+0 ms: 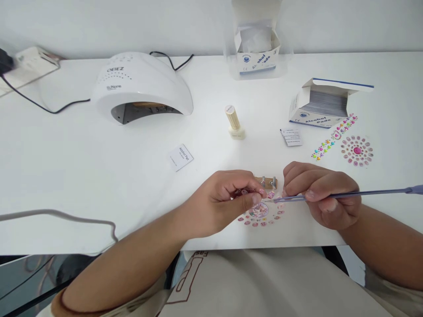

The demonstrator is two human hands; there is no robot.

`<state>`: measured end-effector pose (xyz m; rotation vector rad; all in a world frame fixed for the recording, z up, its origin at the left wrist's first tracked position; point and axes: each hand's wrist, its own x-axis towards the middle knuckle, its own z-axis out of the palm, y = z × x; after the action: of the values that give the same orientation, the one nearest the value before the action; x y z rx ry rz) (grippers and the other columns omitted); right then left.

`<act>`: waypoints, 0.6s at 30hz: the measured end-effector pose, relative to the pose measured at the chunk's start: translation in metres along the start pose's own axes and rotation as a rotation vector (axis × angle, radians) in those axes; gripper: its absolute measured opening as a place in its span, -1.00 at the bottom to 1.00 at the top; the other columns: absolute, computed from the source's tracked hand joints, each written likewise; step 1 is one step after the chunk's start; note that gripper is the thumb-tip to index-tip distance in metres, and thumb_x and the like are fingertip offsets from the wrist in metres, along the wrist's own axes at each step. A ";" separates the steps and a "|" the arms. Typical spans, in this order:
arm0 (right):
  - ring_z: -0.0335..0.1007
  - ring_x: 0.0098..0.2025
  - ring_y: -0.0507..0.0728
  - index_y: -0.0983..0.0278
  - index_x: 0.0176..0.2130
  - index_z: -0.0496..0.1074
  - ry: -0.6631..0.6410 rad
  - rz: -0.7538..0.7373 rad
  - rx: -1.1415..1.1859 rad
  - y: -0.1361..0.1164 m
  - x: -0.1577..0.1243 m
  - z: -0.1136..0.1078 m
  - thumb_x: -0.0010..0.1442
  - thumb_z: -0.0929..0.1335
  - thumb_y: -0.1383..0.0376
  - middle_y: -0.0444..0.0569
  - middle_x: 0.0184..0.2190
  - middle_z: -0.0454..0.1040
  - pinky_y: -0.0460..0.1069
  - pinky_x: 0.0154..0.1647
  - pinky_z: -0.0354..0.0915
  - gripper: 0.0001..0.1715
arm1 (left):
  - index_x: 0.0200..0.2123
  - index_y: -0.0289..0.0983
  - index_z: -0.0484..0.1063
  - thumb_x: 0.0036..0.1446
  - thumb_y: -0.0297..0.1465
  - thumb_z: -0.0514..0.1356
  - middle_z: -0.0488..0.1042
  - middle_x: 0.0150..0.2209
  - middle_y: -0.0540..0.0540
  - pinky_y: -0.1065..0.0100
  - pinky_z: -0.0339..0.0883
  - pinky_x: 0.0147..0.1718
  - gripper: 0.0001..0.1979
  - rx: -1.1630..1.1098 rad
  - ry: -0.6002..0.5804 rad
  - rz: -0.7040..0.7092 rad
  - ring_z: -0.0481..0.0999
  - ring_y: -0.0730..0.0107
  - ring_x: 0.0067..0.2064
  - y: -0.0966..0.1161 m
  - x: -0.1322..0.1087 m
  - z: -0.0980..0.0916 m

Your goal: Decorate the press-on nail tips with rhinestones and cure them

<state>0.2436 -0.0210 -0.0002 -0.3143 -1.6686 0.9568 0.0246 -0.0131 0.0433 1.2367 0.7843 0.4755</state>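
Note:
My left hand [216,202] is closed, its thumb and index fingertips close together over a round sticker sheet [259,210] ringed with small pink nail stickers. What it pinches, if anything, is too small to make out. Just beyond those fingertips lies a wooden holder [267,182] with metal clips, partly hidden by the hand. A small pink patterned false nail [271,194] shows at its near side. In my right hand [325,193] is a slim purple pointed tool [350,193], held almost level. Its tip points left, close to my left thumb.
A white nail lamp [148,88] stands at back left. A nail polish bottle [235,125] is centre. Alcohol pad boxes [319,116] stand behind and right, sachets [181,157] lie about. More stickers [357,151] lie at right. Cables [66,214] cross the left side.

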 end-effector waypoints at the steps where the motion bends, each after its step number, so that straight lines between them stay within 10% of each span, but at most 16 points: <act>1: 0.36 -0.46 0.09 0.24 -0.14 0.37 -0.005 -0.005 -0.010 0.000 -0.001 0.000 0.26 0.23 0.30 0.01 -0.41 0.51 0.07 -0.40 0.33 -0.81 | -0.40 -0.32 0.43 0.19 -0.48 0.12 0.26 -0.54 0.08 0.51 0.13 -0.56 -0.86 0.002 0.002 -0.001 0.20 0.61 -0.52 0.000 0.000 0.000; 11: 0.35 -0.45 0.09 0.22 -0.19 0.38 -0.020 -0.024 -0.116 -0.001 -0.005 -0.003 0.27 0.24 0.25 -0.05 -0.45 0.48 0.08 -0.37 0.30 -0.83 | -0.31 -0.30 0.48 0.20 -0.41 0.13 0.38 -0.48 0.01 0.50 0.21 -0.54 -0.86 0.066 0.043 -0.043 0.29 0.55 -0.48 -0.004 -0.002 -0.001; 18: 0.27 -0.51 0.08 0.17 -0.29 0.43 0.238 0.143 0.025 -0.006 0.003 0.007 0.28 0.23 0.24 -0.09 -0.53 0.36 0.04 -0.49 0.23 -0.80 | -0.36 -0.28 0.51 0.17 -0.42 0.15 0.36 -0.55 0.05 0.54 0.20 -0.60 -0.87 0.064 0.160 -0.048 0.27 0.60 -0.54 0.006 -0.003 -0.004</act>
<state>0.2377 -0.0262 0.0064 -0.5167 -1.4307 1.0039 0.0201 -0.0103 0.0495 1.2471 0.9695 0.5182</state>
